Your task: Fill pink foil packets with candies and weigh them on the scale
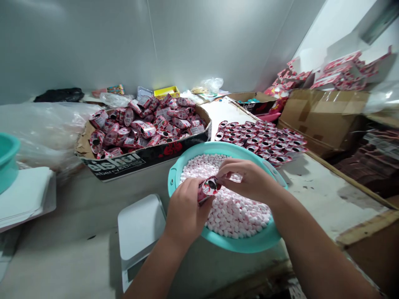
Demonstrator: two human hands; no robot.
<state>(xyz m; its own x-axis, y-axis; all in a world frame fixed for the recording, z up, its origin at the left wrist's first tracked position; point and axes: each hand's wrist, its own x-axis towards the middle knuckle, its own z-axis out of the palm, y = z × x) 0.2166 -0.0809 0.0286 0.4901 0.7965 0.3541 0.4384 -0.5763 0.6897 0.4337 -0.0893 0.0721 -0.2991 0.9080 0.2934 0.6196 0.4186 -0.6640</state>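
Note:
My left hand (186, 207) is wrapped around a small red-and-white printed candy box (209, 187) with a dark round opening in its end. The fingers of my right hand (241, 176) are pinched together at the edge of that opening; whatever lies between them, if anything, is hidden. Both hands are over a turquoise basin (246, 246) filled with small pinkish-white candies (238, 218). Just right of the basin, many similar boxes (264, 141) stand in packed rows, their open ends up.
A carton (141, 164) heaped with jumbled candy boxes (149, 120) stands behind left. Nearer lies a white scale (141, 226). At the left edge are a turquoise tub (8, 162) and white lids or sheets (28, 193). Brown cardboard boxes (324, 116) fill the right side.

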